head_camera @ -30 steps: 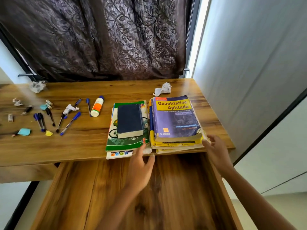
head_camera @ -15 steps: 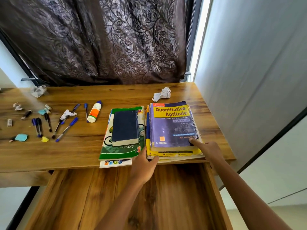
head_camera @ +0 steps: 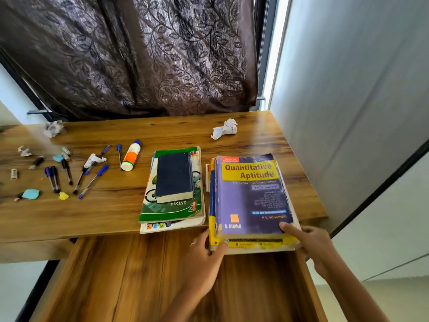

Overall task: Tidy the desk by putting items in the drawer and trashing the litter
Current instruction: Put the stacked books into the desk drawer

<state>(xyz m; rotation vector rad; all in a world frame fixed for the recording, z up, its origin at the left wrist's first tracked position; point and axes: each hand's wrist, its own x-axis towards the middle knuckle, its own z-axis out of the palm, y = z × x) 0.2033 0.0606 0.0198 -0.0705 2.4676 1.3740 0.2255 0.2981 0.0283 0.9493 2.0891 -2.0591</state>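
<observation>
A stack of books topped by a purple "Quantitative Aptitude" book (head_camera: 250,196) overhangs the desk's front edge above the open wooden drawer (head_camera: 139,280). My left hand (head_camera: 206,256) grips the stack's near left corner, and my right hand (head_camera: 311,247) grips its near right corner with the thumb on the cover. A second stack, a dark blue book (head_camera: 174,177) on a green "Biking" book (head_camera: 171,210), lies just to the left. Several pens (head_camera: 92,180), a glue bottle (head_camera: 131,155) and crumpled paper scraps (head_camera: 224,129) lie on the desk.
The wooden desk (head_camera: 92,214) runs left; a white wall (head_camera: 348,112) borders its right edge and a dark curtain (head_camera: 139,56) hangs behind. Another paper ball (head_camera: 53,128), small blue and yellow scraps (head_camera: 31,194) and an eraser (head_camera: 14,174) sit far left.
Both hands have closed on the right book stack and pulled it toward me, away from the left stack, so it now overhangs the desk edge.
</observation>
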